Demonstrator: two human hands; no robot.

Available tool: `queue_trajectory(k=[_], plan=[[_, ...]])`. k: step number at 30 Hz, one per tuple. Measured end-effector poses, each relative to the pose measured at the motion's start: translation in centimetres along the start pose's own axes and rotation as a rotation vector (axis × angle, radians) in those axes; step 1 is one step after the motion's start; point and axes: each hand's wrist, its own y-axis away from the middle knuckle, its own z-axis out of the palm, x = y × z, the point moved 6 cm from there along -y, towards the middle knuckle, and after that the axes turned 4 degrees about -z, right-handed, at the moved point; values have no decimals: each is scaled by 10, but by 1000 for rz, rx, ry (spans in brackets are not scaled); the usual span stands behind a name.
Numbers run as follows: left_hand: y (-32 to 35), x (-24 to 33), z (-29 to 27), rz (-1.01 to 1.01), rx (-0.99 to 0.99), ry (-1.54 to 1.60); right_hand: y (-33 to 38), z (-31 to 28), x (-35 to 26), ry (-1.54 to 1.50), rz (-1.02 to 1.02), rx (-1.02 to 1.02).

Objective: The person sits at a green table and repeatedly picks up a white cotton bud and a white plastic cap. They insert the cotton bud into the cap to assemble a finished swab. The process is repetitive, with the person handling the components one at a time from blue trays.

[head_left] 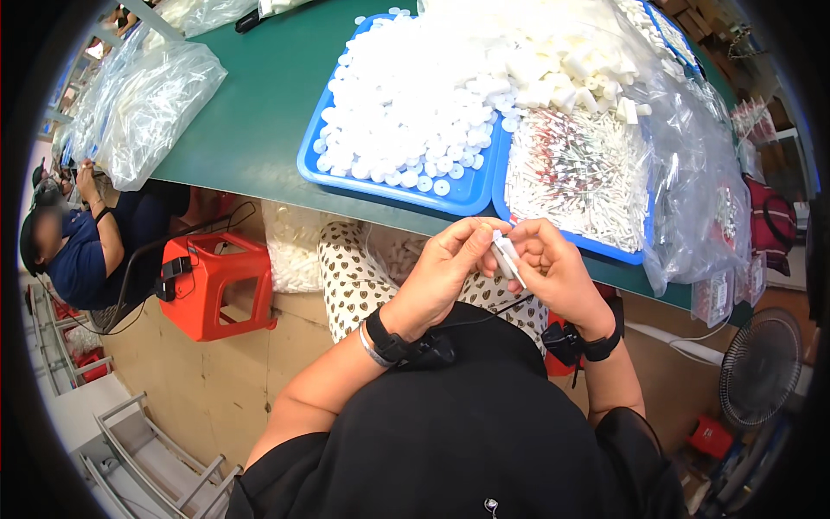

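"Two hands meet on one slim white piece (504, 256), left hand (437, 272) at its 9 o'clock, right hand (558, 275) at its 4. What could go wrong?"

"A slip, I'd judge. Both pinch it between thumb and fingers, just nearer the body than the green table (251, 112); a loose pinch could drop it toward the patterned trousers (346, 281)."

"And the trays?"

"At 11 o'clock, a smooth blue tray (454, 203) is heaped with round, translucent-looking white discs (406, 138); a knock could spill some. At 1 o'clock, thin white-and-red sticks (575, 177) lie tangled, so several might lift together."

"Beyond those?"

"Chunky cream cylinders (566, 73), matte and foam-like, touch the sticks; strays could mix. At 2 o'clock, crinkled clear plastic (687, 190) could snag a sleeve."

"The piece's exact shape?"

"Can't tell; fingers hide part."
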Motion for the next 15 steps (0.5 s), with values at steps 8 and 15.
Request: queue_trajectory(k=[8,15], plan=[[0,-3,-3,-34,35,-116,-2,-9,10,-282,155,-51],[2,1,10,-5,28,-129,-2,-9,0,-279,119,-13]])
